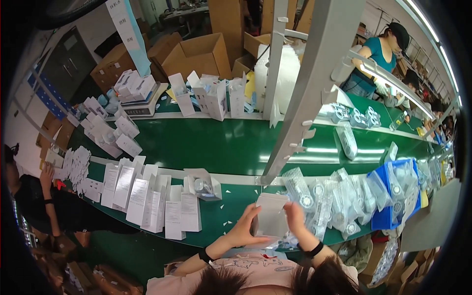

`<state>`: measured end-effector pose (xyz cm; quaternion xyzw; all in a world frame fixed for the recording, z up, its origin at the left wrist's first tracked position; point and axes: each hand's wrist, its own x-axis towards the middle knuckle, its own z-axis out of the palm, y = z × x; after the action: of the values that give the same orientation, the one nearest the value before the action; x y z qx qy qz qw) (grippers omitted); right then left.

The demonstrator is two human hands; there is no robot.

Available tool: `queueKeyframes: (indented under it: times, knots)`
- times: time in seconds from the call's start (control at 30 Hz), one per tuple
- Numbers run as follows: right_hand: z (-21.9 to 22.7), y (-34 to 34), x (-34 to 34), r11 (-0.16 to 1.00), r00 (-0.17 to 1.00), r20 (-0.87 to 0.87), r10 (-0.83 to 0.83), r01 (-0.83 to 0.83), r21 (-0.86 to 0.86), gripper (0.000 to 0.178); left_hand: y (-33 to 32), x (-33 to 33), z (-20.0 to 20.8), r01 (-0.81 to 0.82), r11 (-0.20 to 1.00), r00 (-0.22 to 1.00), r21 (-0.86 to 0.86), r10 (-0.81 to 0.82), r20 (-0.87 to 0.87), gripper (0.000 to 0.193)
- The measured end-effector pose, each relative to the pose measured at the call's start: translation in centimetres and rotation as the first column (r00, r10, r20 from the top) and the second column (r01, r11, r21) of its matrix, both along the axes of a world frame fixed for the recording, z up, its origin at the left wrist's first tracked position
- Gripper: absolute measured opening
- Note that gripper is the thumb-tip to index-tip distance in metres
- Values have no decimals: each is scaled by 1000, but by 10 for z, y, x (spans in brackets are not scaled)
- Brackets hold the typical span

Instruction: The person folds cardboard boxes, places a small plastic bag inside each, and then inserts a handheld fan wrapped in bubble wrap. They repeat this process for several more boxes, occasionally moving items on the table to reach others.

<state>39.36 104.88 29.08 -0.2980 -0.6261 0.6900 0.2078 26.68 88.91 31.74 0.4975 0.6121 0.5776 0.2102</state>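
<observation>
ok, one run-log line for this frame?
left hand: holds white box | right hand: holds same box | bagged parts at right | flat cartons at left

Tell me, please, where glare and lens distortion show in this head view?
In the head view, overhead lamps leave bright streaks on the green conveyor belt; fisheye bending curves the belt edges and the grey post toward the rim; corners go black; the white box between left hand and right hand stays fairly sharp.

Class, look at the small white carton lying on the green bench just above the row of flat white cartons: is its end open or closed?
Open. The white carton lies on its side with its end flaps spread, showing a round item inside.
</observation>
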Motion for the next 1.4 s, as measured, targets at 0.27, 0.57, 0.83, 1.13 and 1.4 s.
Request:
queueKeyframes:
  times: [0.27,0.57,0.83,1.13,1.4]
  knots:
    - [-47,243,-124,520,745,439,-502,-146,842,37,5,-31,-19,-197,969,956,-149,156,-250,72]
    - [-47,236,-103,973,1000,15,-27,23,228,49,-2,-34,-48,-302,926,918,-224,220,-329,59]
    - [-32,228,-66,848,953,-159,-259,146,-509,60,-1,-44,-59,-347,926,931,-150,319,-180,60]
    - [50,16,-25,844,764,-429,-481,272,-462,70,10,-33,-71,-357,930,933,-84,352,-74,64]
    - [11,-58,-114,588,544,-484,-686,806,73,73,-2,-13,-84,-470,882,880,-24,466,-94,63]
